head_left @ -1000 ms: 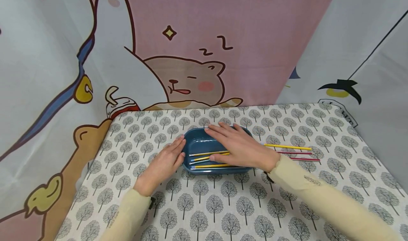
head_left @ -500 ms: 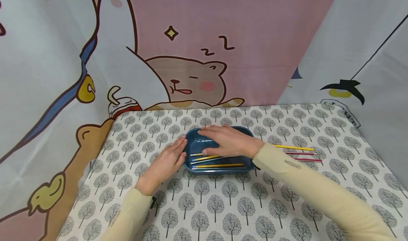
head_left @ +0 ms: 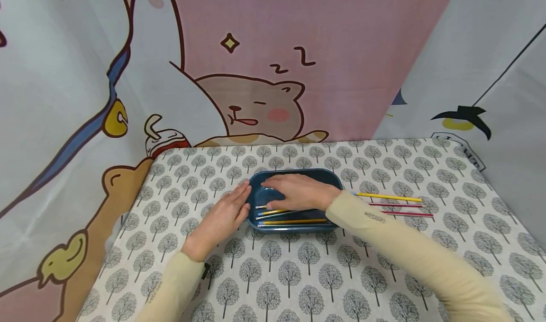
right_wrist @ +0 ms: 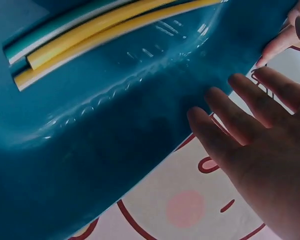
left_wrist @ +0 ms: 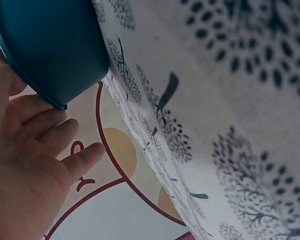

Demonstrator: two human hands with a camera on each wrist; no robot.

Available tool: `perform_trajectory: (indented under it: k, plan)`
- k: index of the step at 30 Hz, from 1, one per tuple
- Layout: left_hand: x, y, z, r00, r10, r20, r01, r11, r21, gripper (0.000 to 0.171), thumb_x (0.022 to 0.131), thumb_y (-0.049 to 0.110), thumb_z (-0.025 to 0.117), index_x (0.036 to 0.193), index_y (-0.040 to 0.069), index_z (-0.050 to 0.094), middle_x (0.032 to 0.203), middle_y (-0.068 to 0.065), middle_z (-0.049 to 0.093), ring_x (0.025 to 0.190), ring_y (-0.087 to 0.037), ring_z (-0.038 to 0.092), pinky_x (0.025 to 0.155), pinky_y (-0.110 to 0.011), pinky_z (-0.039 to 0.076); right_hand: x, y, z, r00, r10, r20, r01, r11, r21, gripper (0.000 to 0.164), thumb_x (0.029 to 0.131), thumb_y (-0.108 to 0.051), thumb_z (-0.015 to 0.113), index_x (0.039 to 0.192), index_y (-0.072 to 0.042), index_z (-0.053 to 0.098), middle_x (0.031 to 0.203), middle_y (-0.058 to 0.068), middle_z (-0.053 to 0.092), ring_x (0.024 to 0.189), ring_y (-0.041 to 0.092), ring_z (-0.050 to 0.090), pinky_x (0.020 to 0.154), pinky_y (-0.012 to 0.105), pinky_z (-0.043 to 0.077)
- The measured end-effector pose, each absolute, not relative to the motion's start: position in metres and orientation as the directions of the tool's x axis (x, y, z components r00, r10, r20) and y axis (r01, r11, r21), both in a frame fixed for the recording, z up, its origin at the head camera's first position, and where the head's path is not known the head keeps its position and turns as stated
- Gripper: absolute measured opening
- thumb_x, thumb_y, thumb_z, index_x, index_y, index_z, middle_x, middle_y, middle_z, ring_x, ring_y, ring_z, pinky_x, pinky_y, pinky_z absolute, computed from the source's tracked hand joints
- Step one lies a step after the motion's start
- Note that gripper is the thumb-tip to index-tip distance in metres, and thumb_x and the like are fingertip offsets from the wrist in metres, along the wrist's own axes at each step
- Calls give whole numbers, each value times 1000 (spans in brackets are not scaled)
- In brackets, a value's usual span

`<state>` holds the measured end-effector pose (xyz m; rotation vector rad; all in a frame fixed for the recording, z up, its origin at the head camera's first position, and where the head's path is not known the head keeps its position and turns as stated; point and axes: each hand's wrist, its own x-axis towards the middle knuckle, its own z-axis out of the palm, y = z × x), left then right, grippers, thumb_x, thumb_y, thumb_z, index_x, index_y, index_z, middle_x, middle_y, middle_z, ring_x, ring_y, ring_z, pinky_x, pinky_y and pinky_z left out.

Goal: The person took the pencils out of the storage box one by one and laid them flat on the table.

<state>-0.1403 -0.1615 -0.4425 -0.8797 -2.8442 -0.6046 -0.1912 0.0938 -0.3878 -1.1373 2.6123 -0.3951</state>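
A dark blue rectangular tray (head_left: 294, 229) lies on the tree-print cloth, holding several yellow and green pencils (head_left: 294, 222) along its near side. At its left end my left hand (head_left: 219, 220) touches the rim with extended fingers; the left wrist view has those fingers against the tray's edge (left_wrist: 50, 45). My right hand (head_left: 298, 192) reaches across the tray from the right and hides part of the pencils. In the right wrist view, the fingers of this hand (right_wrist: 270, 135) are spread near the far rim, apart from the pencils (right_wrist: 105, 25).
Right of the tray, a yellow pencil (head_left: 390, 197) and two red pencils (head_left: 396, 205) lie on the tree-print cloth (head_left: 307, 284). Behind the table hangs a pink and white cartoon curtain (head_left: 341, 52).
My right hand has shifted left over the tray, uncovering more of the nearest pencil. My left hand stays at the tray's left end. The loose pencils have not moved.
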Motion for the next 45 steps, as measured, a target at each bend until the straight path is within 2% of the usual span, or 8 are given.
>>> perform_trajectory:
  k: [6,14,23,31,38,45]
  plan:
    - [-140,-161,-442,-825,522,216,565,752,341,50,107,18,56,152,-3,47,161,-18,41,147,-34,43,116,-59,40,-199,91,-394,-641,-759,-112,-684,631,-365,64,101,-48,65,152,-10,53,154,9,52,141,24,50,119,42,41]
    - [-139,-160,-442,-826,524,206,563,754,338,50,108,18,55,152,-3,47,161,-18,41,146,-34,43,116,-60,40,-204,87,-405,-649,-746,-151,-661,651,-373,65,99,-48,69,152,-13,54,153,7,54,141,23,50,119,41,40]
    - [-138,-159,-441,-830,519,202,557,758,340,51,108,20,55,152,-3,47,163,-17,39,147,-34,42,116,-59,40,-205,86,-417,-661,-724,-197,-632,679,-374,62,97,-42,74,149,-13,58,148,5,58,135,22,55,115,39,46]
    - [-139,-158,-442,-826,518,220,563,754,339,51,107,19,57,151,-4,48,161,-18,40,146,-34,44,116,-59,40,-206,87,-426,-643,-741,-195,-642,660,-389,51,93,-34,80,137,-13,68,126,2,68,111,14,66,94,32,57]
    - [-139,-159,-444,-826,519,221,564,755,334,51,107,20,57,151,-4,47,162,-19,39,146,-35,43,117,-59,39,-205,87,-430,-620,-765,-176,-664,631,-401,38,93,-25,81,128,-12,73,114,2,70,101,14,66,87,31,58]
    - [-139,-160,-443,-830,512,221,558,754,346,51,107,19,56,152,-4,48,162,-18,39,146,-35,43,117,-58,39,-208,88,-432,-598,-787,-152,-689,601,-404,19,92,-18,81,110,-13,78,92,-5,65,80,8,60,73,28,55]
